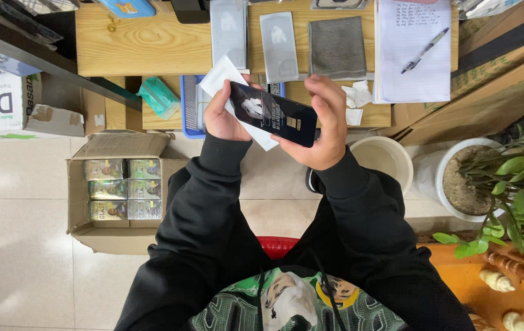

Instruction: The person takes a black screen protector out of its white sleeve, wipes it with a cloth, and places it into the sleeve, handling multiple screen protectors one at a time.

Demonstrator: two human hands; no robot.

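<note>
Both hands hold a flat black packet (274,114) with a pale figure printed on it, tilted across the middle of the view. My left hand (222,116) grips its left end together with a white envelope-like sleeve (222,76) lying behind it. My right hand (323,125) wraps the packet's right end, fingers curled over the top edge. Black sleeves cover both arms.
A wooden desk (145,46) ahead carries two clear flat sleeves (279,46), a grey cloth (337,48), a lined notepad (412,61) with a pen (424,50). A cardboard box of small boxes (121,190) stands on the floor left. White bucket (384,156) and potted plant (507,184) at right.
</note>
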